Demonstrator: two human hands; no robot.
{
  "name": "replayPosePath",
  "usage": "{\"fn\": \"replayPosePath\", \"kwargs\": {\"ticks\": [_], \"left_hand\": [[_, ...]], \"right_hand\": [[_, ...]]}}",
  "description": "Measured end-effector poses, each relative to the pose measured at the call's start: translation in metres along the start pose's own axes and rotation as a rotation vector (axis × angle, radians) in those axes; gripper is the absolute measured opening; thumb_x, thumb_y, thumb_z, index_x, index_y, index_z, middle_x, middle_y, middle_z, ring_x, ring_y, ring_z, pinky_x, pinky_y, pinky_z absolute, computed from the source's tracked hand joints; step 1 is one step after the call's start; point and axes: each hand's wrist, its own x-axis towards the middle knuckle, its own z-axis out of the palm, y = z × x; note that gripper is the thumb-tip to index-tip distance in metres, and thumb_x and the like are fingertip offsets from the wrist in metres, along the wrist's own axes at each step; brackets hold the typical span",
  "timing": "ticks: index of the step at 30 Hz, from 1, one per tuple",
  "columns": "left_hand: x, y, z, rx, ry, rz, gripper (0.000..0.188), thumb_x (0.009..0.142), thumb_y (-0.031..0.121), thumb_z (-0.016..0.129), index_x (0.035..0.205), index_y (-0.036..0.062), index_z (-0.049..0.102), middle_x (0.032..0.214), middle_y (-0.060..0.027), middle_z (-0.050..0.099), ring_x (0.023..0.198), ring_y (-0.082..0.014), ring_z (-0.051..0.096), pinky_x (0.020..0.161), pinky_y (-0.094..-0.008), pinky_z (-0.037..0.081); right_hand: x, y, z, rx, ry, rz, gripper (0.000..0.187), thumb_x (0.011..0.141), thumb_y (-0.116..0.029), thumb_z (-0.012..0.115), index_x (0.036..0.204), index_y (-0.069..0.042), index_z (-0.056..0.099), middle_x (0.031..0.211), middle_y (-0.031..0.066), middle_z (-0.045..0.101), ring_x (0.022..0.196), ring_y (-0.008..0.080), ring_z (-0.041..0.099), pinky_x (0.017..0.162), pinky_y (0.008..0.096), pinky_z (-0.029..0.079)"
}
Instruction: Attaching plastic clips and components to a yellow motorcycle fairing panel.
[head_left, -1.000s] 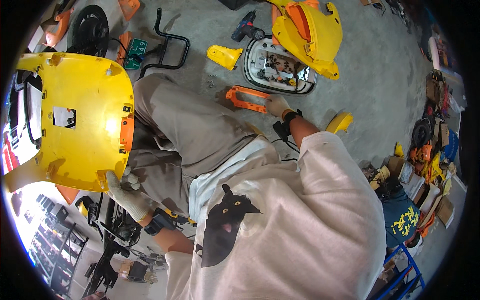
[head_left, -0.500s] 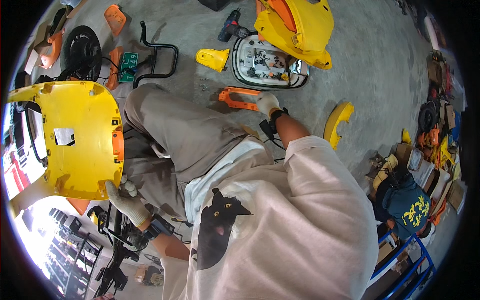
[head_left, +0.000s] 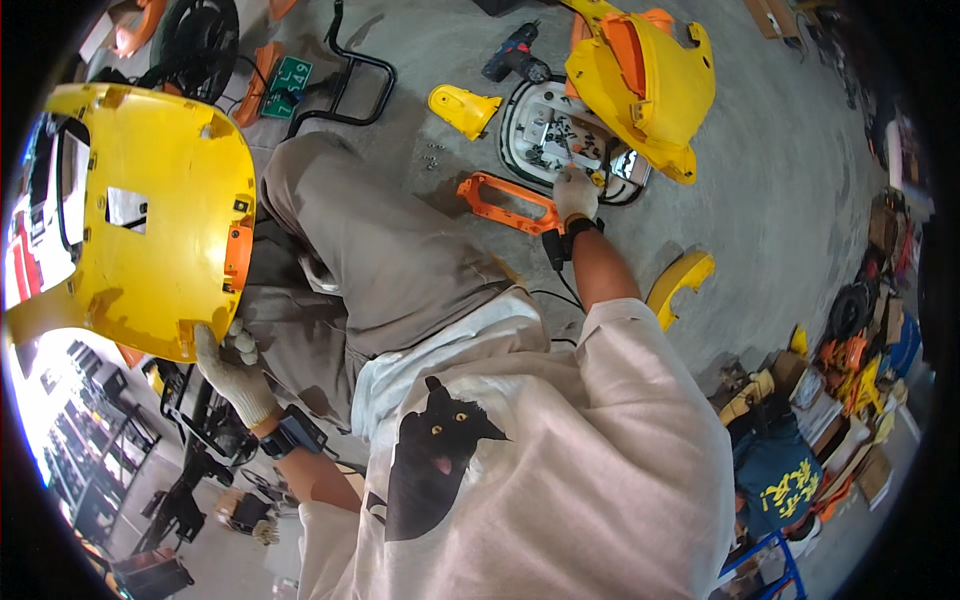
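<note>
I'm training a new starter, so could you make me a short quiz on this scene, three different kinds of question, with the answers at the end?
1. Multiple choice: which thing does the person's left grip hold by its edge?
A. The black tubular frame
B. The yellow panel
C. The wheel
2. True or false: the power drill lies on the floor, out of both grips.
3. Short answer: what colour is the open frame just left of the right grip?

Key:
1. B
2. True
3. Orange
</note>
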Motion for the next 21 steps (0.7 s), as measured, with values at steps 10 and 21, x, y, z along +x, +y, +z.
{"fn": "replayPosePath", "kwargs": {"ticks": [10,21], "left_hand": [[-0.008,0.006,0.007,-0.036,0.069,-0.009,0.033,0.106,0.035,0.067,0.123,0.0066,0.063,0.084,-0.0086,0.073,0.052,-0.0081,0.054,0.045,-0.0189,0.034],[-0.005,0.009,0.012,-0.023,0.056,-0.016,0.034,0.106,0.034,0.068,0.123,0.0055,0.062,0.086,-0.0094,0.074,0.052,-0.0077,0.054,0.044,-0.0192,0.034]], "right_hand": [[0.046,-0.022,-0.002,-0.321,-0.122,0.085,0.044,0.093,-0.043,0.066,0.115,-0.007,0.079,0.121,0.0214,0.076,0.112,0.0404,0.074,0.094,0.0505,0.060],[0.044,-0.024,-0.012,-0.276,-0.114,0.027,0.047,0.087,-0.040,0.062,0.113,-0.005,0.080,0.119,0.0233,0.076,0.110,0.0417,0.074,0.095,0.0500,0.060]]}}
